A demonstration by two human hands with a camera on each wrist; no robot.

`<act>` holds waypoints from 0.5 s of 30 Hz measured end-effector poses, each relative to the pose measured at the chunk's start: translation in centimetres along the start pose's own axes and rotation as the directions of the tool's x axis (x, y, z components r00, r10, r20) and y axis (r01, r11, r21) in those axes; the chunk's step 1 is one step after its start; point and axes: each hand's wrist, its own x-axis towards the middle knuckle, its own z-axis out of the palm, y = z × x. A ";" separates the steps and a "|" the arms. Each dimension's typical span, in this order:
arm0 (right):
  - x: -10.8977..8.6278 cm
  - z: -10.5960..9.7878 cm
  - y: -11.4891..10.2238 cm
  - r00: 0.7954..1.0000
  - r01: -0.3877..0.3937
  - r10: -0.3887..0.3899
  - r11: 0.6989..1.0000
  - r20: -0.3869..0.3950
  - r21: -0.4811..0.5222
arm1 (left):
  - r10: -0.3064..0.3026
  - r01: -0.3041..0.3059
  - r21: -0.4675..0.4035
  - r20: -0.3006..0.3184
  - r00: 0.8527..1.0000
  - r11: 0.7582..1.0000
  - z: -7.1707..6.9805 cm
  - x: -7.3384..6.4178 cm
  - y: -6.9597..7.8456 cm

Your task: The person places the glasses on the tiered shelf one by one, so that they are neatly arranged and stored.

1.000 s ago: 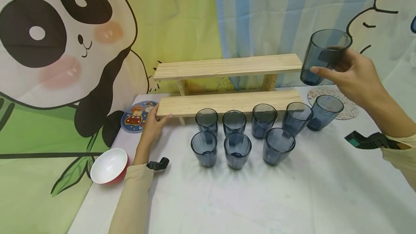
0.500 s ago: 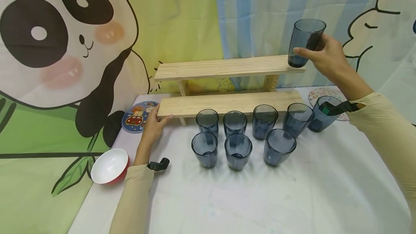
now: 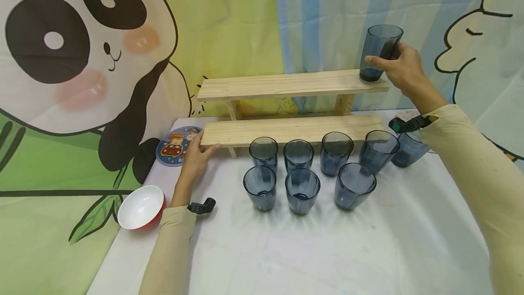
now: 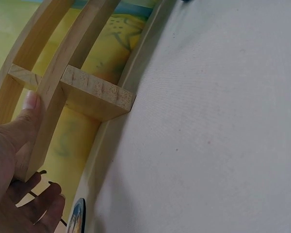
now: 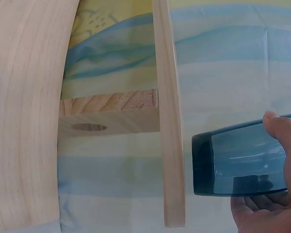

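A two-tier wooden shelf [image 3: 294, 131] stands at the back of the table. My left hand [image 3: 194, 158] holds the left end of its lower board; in the left wrist view the thumb [image 4: 30, 104] lies along the board and the fingers bend round its end. With my right hand [image 3: 405, 67] I grip a blue-grey drinking glass [image 3: 378, 51], upright at the right end of the upper board [image 3: 286, 84]. In the right wrist view a thin gap shows between the glass's base [image 5: 202, 165] and the board's edge, so contact is unclear.
Several matching glasses [image 3: 303, 190] stand upright in two rows before the shelf; one at the right [image 3: 405, 154] is partly behind the right wrist strap. At left lie a white-and-red bowl [image 3: 141, 208] and a round blue picture mat [image 3: 172, 151]. A printed curtain [image 3: 241, 22] hangs behind.
My right hand has carried the glass leftward from beyond the shelf's right side to the upper board's right end, then lowered it slightly. The left hand keeps its hold on the lower board.
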 end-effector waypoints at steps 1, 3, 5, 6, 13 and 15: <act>0.1 0.1 0.1 1.000 -0.002 0.002 1.000 -0.001 -0.007 | -0.001 0.001 0.000 0.000 1.000 1.000 0.0 0.0 0.0; 0.3 0.2 0.2 1.000 -0.013 0.013 1.000 -0.003 -0.017 | -0.003 0.003 0.006 -0.001 1.000 1.000 0.1 0.0 0.1; 0.4 0.3 0.2 1.000 -0.020 0.020 1.000 -0.006 -0.022 | -0.005 0.005 0.010 0.000 1.000 1.000 0.1 0.1 0.1; 0.4 0.3 0.3 1.000 -0.023 0.023 0.999 -0.006 -0.023 | -0.006 0.006 0.012 0.000 1.000 1.000 0.1 0.1 0.1; 0.6 0.7 0.3 1.000 -0.015 0.015 1.000 0.004 -0.009 | -0.014 0.014 0.009 0.000 1.000 1.000 0.0 0.0 0.1; 0.6 0.7 0.4 1.000 -0.010 0.010 1.000 0.004 -0.004 | -0.014 0.014 0.009 0.000 1.000 1.000 -0.1 0.0 0.1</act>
